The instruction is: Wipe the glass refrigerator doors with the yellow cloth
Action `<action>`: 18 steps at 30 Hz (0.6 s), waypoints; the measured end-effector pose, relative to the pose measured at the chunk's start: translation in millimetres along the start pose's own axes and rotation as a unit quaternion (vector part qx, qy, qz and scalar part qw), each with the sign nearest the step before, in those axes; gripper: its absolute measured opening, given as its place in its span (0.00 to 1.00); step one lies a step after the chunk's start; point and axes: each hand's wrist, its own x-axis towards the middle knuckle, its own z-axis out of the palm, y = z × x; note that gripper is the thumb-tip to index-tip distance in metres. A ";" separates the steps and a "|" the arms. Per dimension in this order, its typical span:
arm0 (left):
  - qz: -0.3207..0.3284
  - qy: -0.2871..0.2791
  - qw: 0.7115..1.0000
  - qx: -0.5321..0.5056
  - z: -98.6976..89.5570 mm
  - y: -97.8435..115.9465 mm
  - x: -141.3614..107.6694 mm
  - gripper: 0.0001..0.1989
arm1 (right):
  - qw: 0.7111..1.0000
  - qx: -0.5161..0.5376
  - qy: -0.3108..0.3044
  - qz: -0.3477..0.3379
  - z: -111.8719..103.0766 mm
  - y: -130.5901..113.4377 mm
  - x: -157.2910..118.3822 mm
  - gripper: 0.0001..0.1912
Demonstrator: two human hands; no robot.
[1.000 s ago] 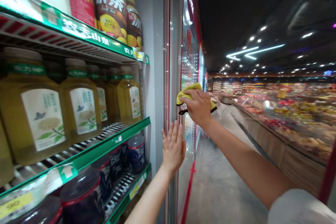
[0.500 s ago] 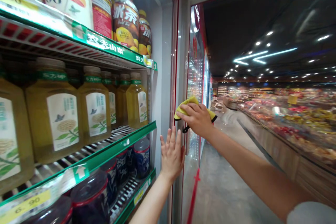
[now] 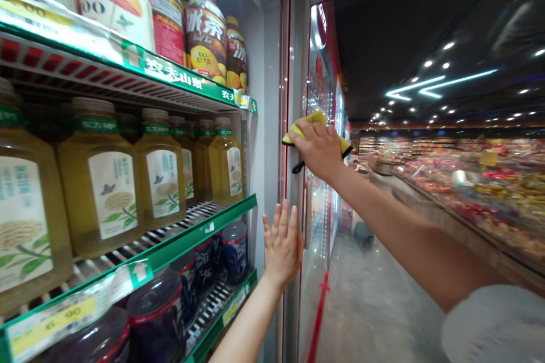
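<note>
Head view. My right hand [image 3: 317, 144] grasps a yellow cloth [image 3: 317, 118], bunched under curled fingers. The cloth is up at the open fridge door [image 3: 299, 76], its left corner overlapping the door frame in my view; firm contact with the door cannot be confirmed from here. Long axis of the cloth: roughly level, left to right, one black-edged corner pointing left to the frame, the other pointing right and slightly down past the knuckles. A fold peaks upward behind the hand. A small black loop [image 3: 298, 167] hangs from the lower left side, tip down and left.

My left hand [image 3: 282, 247] is released, grasping nothing I can see: fingers straight, pointing up, beside the door frame and below the cloth. Whether the palm presses on the frame, I cannot tell. Left of it, tea bottles [image 3: 163, 170] stand on the fridge shelf [image 3: 200, 232].

Versus half a second ago: cloth and right hand now sit higher along the door; the left hand has hardly shifted, so the gap between the hands is wider. Cloth orientation about the same.
</note>
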 end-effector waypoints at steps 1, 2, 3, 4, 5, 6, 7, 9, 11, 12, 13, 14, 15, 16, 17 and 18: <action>0.004 0.001 1.000 -0.004 -0.1 -0.5 0.2 0.39 | 1.000 -0.019 -0.009 -0.020 -2.2 -8.4 -21.2 0.18; 0.009 0.003 1.000 -0.007 0.0 -1.1 0.9 0.39 | 0.998 -0.036 -0.016 -0.048 -4.2 -15.8 -41.6 0.19; 0.013 0.005 1.000 -0.010 0.4 -1.7 2.4 0.39 | 0.995 -0.046 -0.016 -0.084 -5.7 -21.3 -59.0 0.19; 0.018 0.008 1.000 -0.013 0.9 -2.1 5.1 0.39 | 0.992 -0.053 -0.018 -0.115 -6.9 -24.0 -71.5 0.20; 0.022 0.011 1.000 -0.016 1.5 -2.2 9.0 0.40 | 0.989 -0.052 -0.016 -0.140 -8.1 -23.8 -78.0 0.20; 0.026 0.015 0.999 -0.019 2.3 -1.8 14.4 0.40 | 0.986 -0.049 -0.015 -0.157 -9.3 -20.5 -78.0 0.20; 0.030 0.020 0.999 -0.022 3.3 -0.8 21.2 0.40 | 0.986 -0.045 -0.016 -0.162 -11.0 -14.6 -72.1 0.19; 0.036 0.026 0.999 -0.026 5.2 2.6 37.7 0.41 | 0.989 -0.042 -0.022 -0.139 -16.3 2.2 -48.8 0.19; 0.042 0.028 0.998 -0.028 7.1 6.7 54.9 0.41 | 0.995 -0.050 -0.023 -0.083 -24.0 19.4 -24.2 0.19; 0.045 0.029 0.998 -0.029 8.0 8.3 62.4 0.41 | 0.997 -0.056 -0.017 -0.047 -28.0 26.0 -16.3 0.19; 0.049 0.030 0.998 -0.031 8.7 9.2 68.8 0.41 | 0.998 -0.064 -0.008 -0.011 -31.6 30.3 -13.0 0.18; 0.052 0.031 0.998 -0.033 9.3 9.3 73.9 0.42 | 0.997 -0.071 0.002 0.020 -34.3 32.1 -14.1 0.18; 0.054 0.032 0.997 -0.036 9.7 8.7 77.7 0.42 | 0.996 -0.076 0.010 0.040 -35.9 31.4 -18.8 0.17; 0.054 0.035 0.997 -0.038 10.1 7.4 80.7 0.42 | 0.996 -0.078 0.010 0.039 -36.1 28.8 -25.6 0.17; 0.052 0.038 0.997 -0.040 10.4 5.9 83.3 0.42 | 0.997 -0.074 0.001 0.014 -35.2 25.1 -32.7 0.16; 0.048 0.041 0.997 -0.041 10.7 4.5 86.0 0.43 | 0.997 -0.065 -0.016 -0.025 -33.6 21.2 -38.3 0.15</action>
